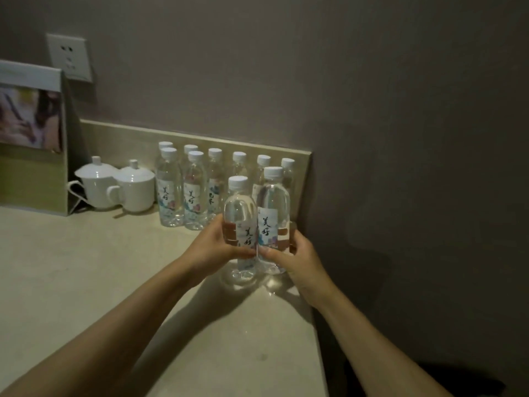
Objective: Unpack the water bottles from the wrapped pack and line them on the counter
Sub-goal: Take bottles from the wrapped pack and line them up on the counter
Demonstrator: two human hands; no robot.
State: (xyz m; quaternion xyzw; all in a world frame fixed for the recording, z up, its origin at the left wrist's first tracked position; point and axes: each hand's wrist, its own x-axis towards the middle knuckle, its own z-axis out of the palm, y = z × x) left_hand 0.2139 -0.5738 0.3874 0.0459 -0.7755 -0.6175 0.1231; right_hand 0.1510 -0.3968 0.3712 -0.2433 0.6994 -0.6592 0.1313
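Two clear water bottles with white caps and printed labels stand side by side near the counter's right edge. My left hand (213, 246) wraps the left bottle (240, 207) around its lower half. My right hand (297, 253) grips the right bottle (273, 196) from the right side. Behind them, several more bottles (183, 193) stand in rows against the low backsplash (120, 136). No plastic wrap is visible.
Two white lidded cups (114, 184) stand left of the bottles. A standing printed card holder (31, 136) is at the far left, below a wall socket (70, 57). The beige counter (86, 267) ends at a wall corner on the right, with a dark drop beyond its edge.
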